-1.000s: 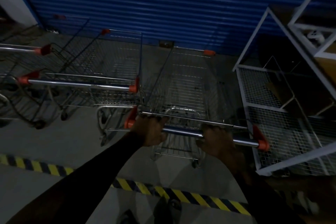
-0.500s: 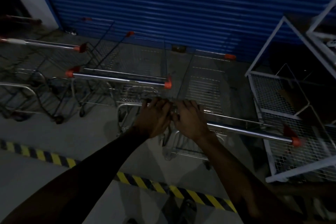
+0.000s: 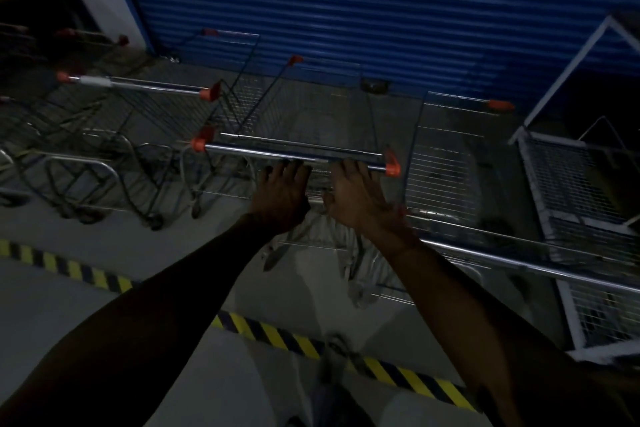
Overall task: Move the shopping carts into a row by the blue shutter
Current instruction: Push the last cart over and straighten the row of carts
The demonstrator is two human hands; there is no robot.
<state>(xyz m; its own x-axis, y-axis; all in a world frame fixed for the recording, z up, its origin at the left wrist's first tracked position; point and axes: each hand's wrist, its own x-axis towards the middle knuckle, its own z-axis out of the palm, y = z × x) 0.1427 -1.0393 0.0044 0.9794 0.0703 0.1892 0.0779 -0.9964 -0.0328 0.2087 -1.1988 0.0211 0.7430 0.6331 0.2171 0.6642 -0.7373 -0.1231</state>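
Clerk: Hands first. Left hand [image 3: 281,198] and right hand [image 3: 354,197] side by side, fingers spread and reaching forward, gripping nothing. Fingertips at or just short of a chrome handle bar; contact cannot be told.

Checker: Which bar?

Clerk: Handle bar [image 3: 294,155] of the middle cart [image 3: 311,121], orange end caps, directly ahead of both hands. Its basket runs away from the hands toward the blue shutter [image 3: 346,10].

Checker: Other carts?

Clerk: Right cart [image 3: 446,163], just right of the right hand, basket also pointing at the shutter; its bar passes under the right forearm. Left cart [image 3: 138,90], well left of the left hand, angled, more dim carts beyond it.

Checker: Remaining items?

Clerk: White wire rack [image 3: 571,184], far right of the right hand. Yellow-black floor tape [image 3: 277,336], beneath both forearms.
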